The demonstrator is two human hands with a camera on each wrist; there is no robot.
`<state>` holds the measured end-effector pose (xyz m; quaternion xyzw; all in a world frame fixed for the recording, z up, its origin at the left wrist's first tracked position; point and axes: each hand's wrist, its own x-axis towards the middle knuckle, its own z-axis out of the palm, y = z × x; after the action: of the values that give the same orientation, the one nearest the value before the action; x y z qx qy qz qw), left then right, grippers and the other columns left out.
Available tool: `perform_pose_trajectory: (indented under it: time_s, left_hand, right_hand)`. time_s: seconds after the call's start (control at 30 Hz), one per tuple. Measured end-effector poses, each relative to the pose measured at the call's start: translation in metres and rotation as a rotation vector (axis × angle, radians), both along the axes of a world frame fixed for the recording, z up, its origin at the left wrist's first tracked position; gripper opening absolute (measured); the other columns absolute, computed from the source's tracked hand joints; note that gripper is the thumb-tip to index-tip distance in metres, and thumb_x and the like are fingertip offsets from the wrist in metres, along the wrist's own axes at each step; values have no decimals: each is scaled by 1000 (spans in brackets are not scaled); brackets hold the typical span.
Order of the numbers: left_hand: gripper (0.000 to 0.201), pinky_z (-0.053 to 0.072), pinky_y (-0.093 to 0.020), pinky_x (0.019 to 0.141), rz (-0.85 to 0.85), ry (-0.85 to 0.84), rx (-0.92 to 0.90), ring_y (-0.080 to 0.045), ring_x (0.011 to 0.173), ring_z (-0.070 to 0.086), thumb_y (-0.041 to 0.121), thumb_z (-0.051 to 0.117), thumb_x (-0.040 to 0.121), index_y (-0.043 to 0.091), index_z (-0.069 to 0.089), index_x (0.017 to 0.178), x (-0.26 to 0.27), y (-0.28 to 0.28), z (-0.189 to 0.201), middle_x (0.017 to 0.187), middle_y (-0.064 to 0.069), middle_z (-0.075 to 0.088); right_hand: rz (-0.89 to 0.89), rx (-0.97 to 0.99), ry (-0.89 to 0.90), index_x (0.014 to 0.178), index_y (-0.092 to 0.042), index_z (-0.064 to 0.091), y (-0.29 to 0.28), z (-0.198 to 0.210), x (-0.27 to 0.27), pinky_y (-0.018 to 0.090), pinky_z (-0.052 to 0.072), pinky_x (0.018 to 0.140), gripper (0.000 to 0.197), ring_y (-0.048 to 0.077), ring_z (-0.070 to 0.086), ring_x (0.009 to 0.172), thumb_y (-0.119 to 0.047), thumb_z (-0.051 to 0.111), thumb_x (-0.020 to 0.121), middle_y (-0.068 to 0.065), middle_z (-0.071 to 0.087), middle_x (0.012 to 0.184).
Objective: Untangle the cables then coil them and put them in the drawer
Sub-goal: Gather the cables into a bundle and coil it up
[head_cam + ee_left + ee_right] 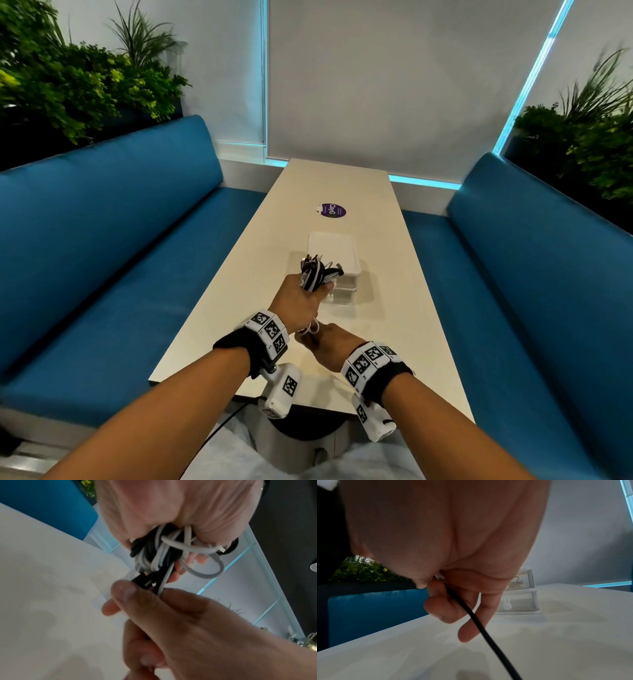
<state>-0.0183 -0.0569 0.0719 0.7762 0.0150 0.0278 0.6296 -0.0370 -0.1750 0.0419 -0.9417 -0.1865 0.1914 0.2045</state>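
Observation:
My left hand is raised over the table and grips a tangled bundle of black, white and grey cables. Loops and plug ends stick out of the top and the bottom of the fist. Just below it, my right hand pinches a black and a grey strand that hang from the bundle. One black cable runs down from the right fingers toward the table's near edge. Behind the hands stands a small white two-tier drawer unit with both drawers pushed in.
The long cream table carries a round purple sticker beyond the drawer unit. Blue benches run along both sides, with plants behind them. A coiled cable shows through the upper drawer's clear front.

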Motion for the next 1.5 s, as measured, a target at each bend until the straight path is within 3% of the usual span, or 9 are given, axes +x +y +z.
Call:
perform_pose_trajectory:
  time_s: [0.13, 0.33, 0.47, 0.57, 0.7, 0.83, 1.07, 1.3, 1.5]
  left_hand:
    - [15, 41, -29, 54, -18, -41, 157, -17, 46, 45, 32, 68, 92, 27, 65, 78, 5, 19, -5, 41, 10, 51]
    - [26, 39, -28, 52, -111, 26, 373, -18, 49, 45, 42, 69, 88, 17, 64, 80, 9, 47, -6, 53, 3, 54]
    - [13, 42, -23, 55, -275, 46, 483, -7, 49, 51, 39, 70, 86, 32, 65, 77, 0, 44, -8, 61, 7, 64]
    - [12, 37, -19, 52, -388, 99, 543, -5, 49, 49, 32, 75, 81, 25, 66, 78, -6, 35, -16, 59, 8, 61]
    - [26, 48, -24, 62, -327, 105, 603, -12, 69, 63, 31, 79, 71, 23, 67, 93, -6, 32, -25, 79, 4, 70]
    - [20, 52, -31, 70, -236, 72, 809, -22, 78, 64, 39, 66, 75, 28, 63, 91, -1, 34, -29, 84, 4, 67]
    - [10, 41, -28, 62, -270, 56, 783, -20, 71, 57, 32, 62, 89, 22, 61, 90, -2, 38, -32, 80, 1, 62]
    - [16, 49, -32, 63, -197, -16, 659, -23, 66, 57, 35, 57, 91, 23, 55, 81, -2, 36, -28, 79, -3, 66]
    - [11, 44, -27, 56, -205, -45, 624, -19, 62, 57, 34, 61, 91, 25, 58, 86, -3, 31, -23, 80, -2, 65]
  right_hand:
    - [6, 15, -7, 113, -17, 52, -9, -2, 4, 33, 42, 72, 38, 25, 54, 80, -51, 45, 97, 8, 60, 90]
    - [26, 95, 14, 98, -25, 63, -31, 11, 17, 30, 48, 65, 22, 18, 61, 68, -34, 42, 99, 3, 64, 95]
    - [55, 125, -34, 103, -25, 66, -39, 15, 22, 32, 47, 84, 22, 16, 59, 92, -33, 46, 97, -4, 64, 104]
    - [-26, 214, -101, 99, -22, 63, -41, 11, 24, 34, 50, 81, 20, 15, 59, 85, -39, 57, 91, -5, 66, 94]
    - [-112, 264, -146, 92, -23, 58, -48, 4, 24, 20, 38, 63, 16, 5, 50, 70, -33, 69, 87, -10, 59, 82]
    - [-51, 176, -173, 104, -22, 63, -50, 1, 22, 23, 39, 70, 13, 14, 54, 80, -25, 57, 93, -5, 62, 91]
    - [-48, 174, -254, 99, -23, 66, -61, -7, 27, 25, 42, 79, 12, 15, 56, 85, -23, 55, 93, -2, 61, 99]
    - [-128, 127, -356, 105, -20, 67, -70, -18, 31, 23, 39, 79, 19, 14, 51, 86, -29, 53, 96, -3, 50, 97]
    - [-235, 228, -185, 94, -22, 64, -68, -14, 31, 28, 54, 70, 17, 12, 69, 74, -26, 49, 97, -2, 67, 90]
